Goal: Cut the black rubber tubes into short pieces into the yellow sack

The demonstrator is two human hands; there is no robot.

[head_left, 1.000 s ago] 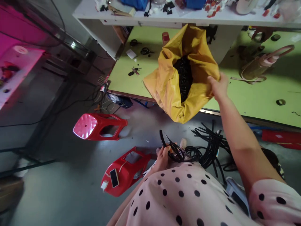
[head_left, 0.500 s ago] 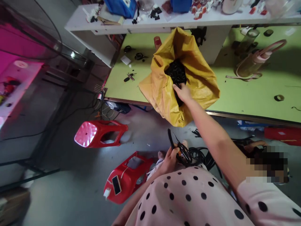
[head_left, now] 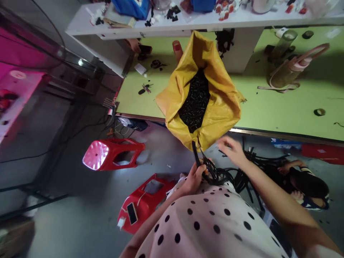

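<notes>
Yellow woven plastic sack (head_left: 215, 104), mouth open on small black pieces, sags over the green table edge (head_left: 282, 118) just beyond and above the fingers. The right hand (head_left: 233, 150), blurred, fingers spread and empty, is nearer it. The left hand (head_left: 194, 177), low against the body, grips a bundle of black cable ties (head_left: 208, 170) pointing up toward the sack.
</notes>
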